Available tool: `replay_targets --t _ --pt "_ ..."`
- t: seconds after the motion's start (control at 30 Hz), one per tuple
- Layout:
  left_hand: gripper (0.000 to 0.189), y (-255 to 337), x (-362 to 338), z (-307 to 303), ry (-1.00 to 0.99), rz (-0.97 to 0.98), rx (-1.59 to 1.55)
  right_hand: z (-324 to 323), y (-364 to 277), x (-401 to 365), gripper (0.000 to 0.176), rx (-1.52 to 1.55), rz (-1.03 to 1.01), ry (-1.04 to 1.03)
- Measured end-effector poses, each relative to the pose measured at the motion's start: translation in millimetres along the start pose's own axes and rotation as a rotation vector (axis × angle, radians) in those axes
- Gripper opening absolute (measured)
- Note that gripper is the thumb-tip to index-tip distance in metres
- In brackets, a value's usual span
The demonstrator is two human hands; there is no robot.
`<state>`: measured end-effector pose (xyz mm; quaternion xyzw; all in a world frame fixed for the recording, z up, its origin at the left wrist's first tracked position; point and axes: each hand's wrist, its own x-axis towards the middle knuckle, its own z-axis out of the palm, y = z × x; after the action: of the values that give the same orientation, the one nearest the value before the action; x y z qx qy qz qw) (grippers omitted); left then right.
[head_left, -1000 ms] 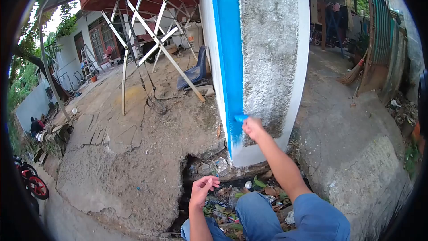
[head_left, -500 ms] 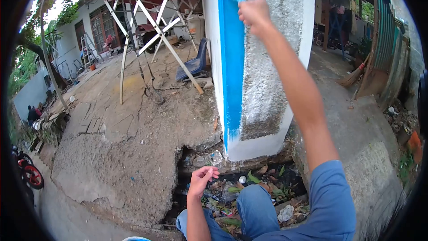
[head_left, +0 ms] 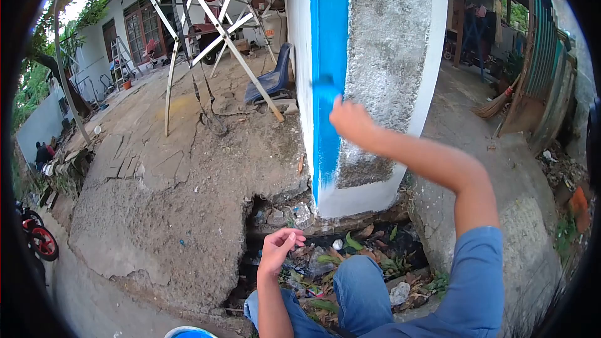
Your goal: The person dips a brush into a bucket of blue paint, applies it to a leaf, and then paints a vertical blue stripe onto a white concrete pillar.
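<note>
My right hand [head_left: 352,120] is closed round a paintbrush [head_left: 324,86], whose bristles press on the blue-painted strip along the edge of the pillar [head_left: 388,37]. The brush is blurred and its handle is mostly hidden in my fist. Beside the blue strip, the pillar face is rough, grey and stained, with white borders at its right side and foot. My left hand [head_left: 280,250] hovers over my left knee with fingers loosely bent and nothing in them. At the bottom edge, part of a bucket [head_left: 190,332] with blue paint shows.
A ditch with leaves and litter [head_left: 369,244] lies below the pillar. Broken concrete [head_left: 156,213] spreads to the left, under a folding canopy frame [head_left: 219,28] and beside a blue plastic chair [head_left: 269,81]. On the right are a broom [head_left: 494,103] and a concrete path [head_left: 482,194].
My right hand and the paintbrush have moved down the blue strip, with the elbow now bent. My left hand has hardly moved. More of the paint bucket shows at the bottom.
</note>
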<state>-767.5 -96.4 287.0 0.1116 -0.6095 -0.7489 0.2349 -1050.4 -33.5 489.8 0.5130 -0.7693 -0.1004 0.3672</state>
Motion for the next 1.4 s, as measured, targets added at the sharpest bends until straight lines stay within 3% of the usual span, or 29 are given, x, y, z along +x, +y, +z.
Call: replay_targets --t 0.17,0.3,0.47,0.7,0.83,0.93,1.1,1.4 --pt "0.021 1 -1 6 -0.015 -0.003 -0.001 73 -48 -55 0.013 0.110 -0.209 -0.207" --pt "0.023 4 -2 9 -0.005 0.021 0.038 63 -32 -43 0.011 0.080 -0.308 -0.321" --pt "0.023 3 4 6 0.003 0.032 0.018 -29 52 31 0.011 -0.159 -0.182 -0.171" --pt "0.022 -3 8 6 0.017 -0.004 0.023 -150 115 105 0.012 -0.447 0.028 0.258" --pt "0.022 2 4 10 0.007 0.022 0.021 -171 148 147 0.014 -0.529 0.153 0.445" --pt "0.022 6 1 12 0.017 0.015 0.014 -178 162 154 0.016 -0.550 0.199 0.471" --pt "0.022 7 3 13 0.011 0.008 -0.007 -154 161 137 0.013 -0.524 0.177 0.441" --pt "0.024 1 14 32 -0.111 0.015 -0.021 -27 38 16 0.008 -0.146 0.034 0.120"
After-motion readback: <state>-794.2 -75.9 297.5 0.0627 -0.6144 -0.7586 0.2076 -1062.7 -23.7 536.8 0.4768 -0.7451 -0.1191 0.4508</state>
